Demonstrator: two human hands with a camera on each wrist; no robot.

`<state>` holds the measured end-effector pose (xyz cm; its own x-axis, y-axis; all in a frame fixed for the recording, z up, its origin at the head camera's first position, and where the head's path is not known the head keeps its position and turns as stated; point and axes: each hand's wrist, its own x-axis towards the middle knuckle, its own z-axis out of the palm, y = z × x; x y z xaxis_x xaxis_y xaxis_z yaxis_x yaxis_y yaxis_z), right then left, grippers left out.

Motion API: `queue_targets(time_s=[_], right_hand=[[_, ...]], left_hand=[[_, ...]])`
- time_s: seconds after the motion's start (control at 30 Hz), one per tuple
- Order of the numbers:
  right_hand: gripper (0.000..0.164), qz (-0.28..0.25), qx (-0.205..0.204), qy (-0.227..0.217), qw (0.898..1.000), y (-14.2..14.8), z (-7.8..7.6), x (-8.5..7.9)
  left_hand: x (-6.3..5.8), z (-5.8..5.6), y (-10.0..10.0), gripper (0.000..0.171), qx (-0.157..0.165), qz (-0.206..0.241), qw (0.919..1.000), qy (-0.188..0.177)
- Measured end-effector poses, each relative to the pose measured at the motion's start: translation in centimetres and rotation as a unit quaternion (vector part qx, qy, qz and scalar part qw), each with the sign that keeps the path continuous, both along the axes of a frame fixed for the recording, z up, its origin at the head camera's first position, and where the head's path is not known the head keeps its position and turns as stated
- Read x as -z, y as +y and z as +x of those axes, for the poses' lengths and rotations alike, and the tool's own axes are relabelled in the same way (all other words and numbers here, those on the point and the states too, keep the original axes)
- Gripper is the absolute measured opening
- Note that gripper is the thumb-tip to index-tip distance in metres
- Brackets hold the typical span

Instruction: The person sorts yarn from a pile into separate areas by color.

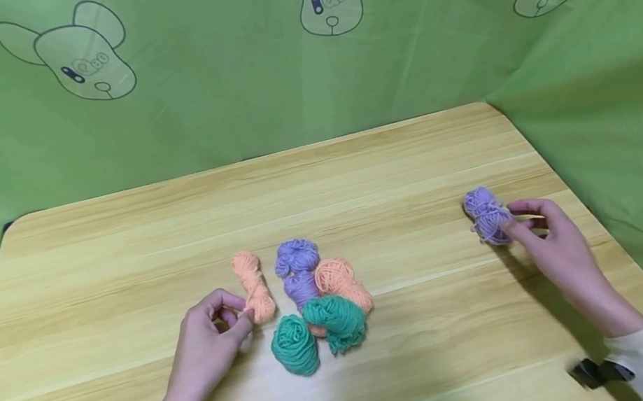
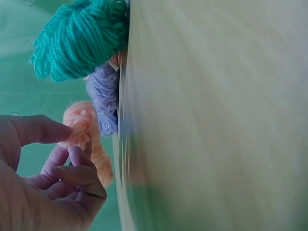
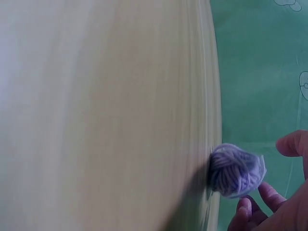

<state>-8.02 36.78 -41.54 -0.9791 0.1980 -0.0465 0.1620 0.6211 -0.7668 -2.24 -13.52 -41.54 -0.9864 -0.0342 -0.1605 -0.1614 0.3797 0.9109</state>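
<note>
My left hand (image 1: 208,347) pinches the lower end of a peach yarn skein (image 1: 253,286) between thumb and fingers; the left wrist view shows the thumb pressed on the peach yarn (image 2: 79,125). Over at the right, a purple yarn skein (image 1: 485,212) lies on the table beside my right hand (image 1: 559,249). In the right wrist view the thumb stands apart from this purple skein (image 3: 236,171), while other fingertips are right at its edge. To the right of the pinched skein sits a cluster: purple yarn (image 1: 297,261), peach yarn (image 1: 343,282) and two green skeins, one (image 1: 295,345) nearer the left hand.
The second green skein (image 1: 337,322) overlaps the peach and purple yarn in the cluster. All the yarn lies on a wooden table (image 1: 438,365) with rounded far corners. A green curtain (image 1: 254,105) with printed animal heads hangs behind it and along the sides.
</note>
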Motion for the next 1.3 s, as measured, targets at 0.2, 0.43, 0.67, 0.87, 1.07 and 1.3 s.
queue_targets(time_s=[0.2, 0.43, 0.67, 0.87, 1.07, 1.3], right_hand=[[0.054, -0.004, -0.002, 0.012, 1.000, -1.1, -0.5, -0.3], [0.049, -0.006, -0.009, 0.038, 0.999, -2.1, -0.9, -0.2], [0.046, 0.017, -0.016, 0.058, 0.998, -3.1, -1.3, -0.5], [0.046, -0.001, -0.027, 0.067, 0.997, -3.9, -1.6, -0.8], [0.039, -0.021, -0.066, 0.089, 0.994, -4.9, -1.9, -0.8], [0.032, 0.007, -0.084, 0.122, 0.989, -5.9, -2.3, -0.7]], left_hand=[[0.0, 0.0, -0.1, 0.010, -0.002, -0.005, 1.0000, 0.006], [-0.1, -0.1, -0.4, 0.011, -0.007, -0.011, 0.9999, 0.005], [-0.4, -0.1, -0.9, 0.011, -0.020, -0.009, 0.9998, 0.002], [-0.6, -0.1, -1.3, 0.011, -0.031, -0.002, 0.9995, -0.006], [-0.9, -0.1, -1.6, 0.011, -0.036, 0.005, 0.9993, -0.012], [-1.1, 0.1, -1.8, 0.011, -0.043, 0.006, 0.9990, -0.006]])
